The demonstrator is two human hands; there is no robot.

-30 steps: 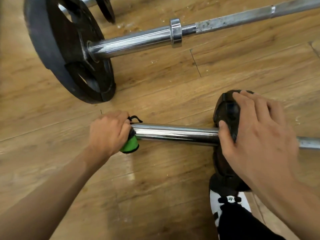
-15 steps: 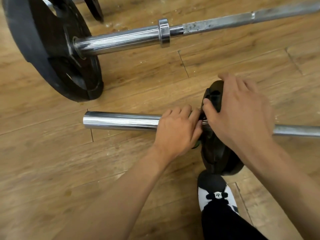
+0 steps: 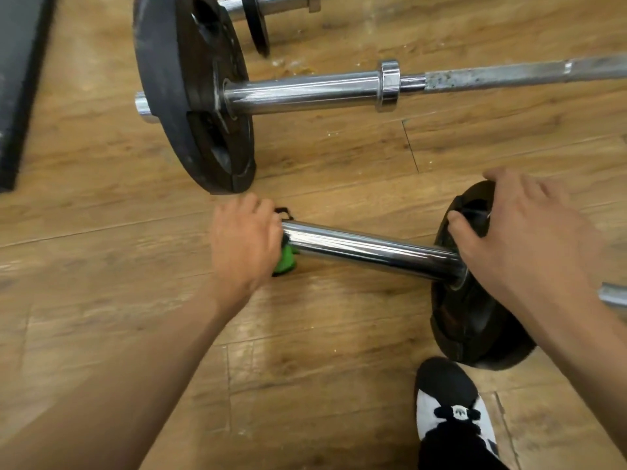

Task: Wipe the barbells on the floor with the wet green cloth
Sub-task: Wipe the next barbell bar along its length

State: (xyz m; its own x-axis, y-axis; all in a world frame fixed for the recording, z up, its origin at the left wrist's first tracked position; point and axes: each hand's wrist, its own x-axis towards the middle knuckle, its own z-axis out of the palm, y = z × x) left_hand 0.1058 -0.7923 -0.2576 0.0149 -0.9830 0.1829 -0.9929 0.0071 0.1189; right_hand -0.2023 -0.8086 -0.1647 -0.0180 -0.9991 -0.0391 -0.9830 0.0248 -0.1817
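Observation:
A chrome barbell sleeve (image 3: 369, 249) lies on the wooden floor and runs right into a small black weight plate (image 3: 475, 327). My left hand (image 3: 244, 242) grips the green cloth (image 3: 285, 261), wrapped around the sleeve's free left end; only a small green patch shows below my fingers. My right hand (image 3: 522, 232) rests on top of the small plate, thumb hooked over its near edge. Behind lies a second barbell (image 3: 305, 91) with a large black plate (image 3: 193, 96) and a chrome collar (image 3: 388, 84).
A third bar with a small plate (image 3: 258, 25) lies at the top. A dark mat edge (image 3: 20, 79) is at the far left. My black and white shoe (image 3: 451, 412) stands just below the small plate. Wooden floor (image 3: 118, 266) spreads to the left.
My left hand slid with the cloth from beside the small plate back out to the sleeve's free end. My right hand stayed on the plate.

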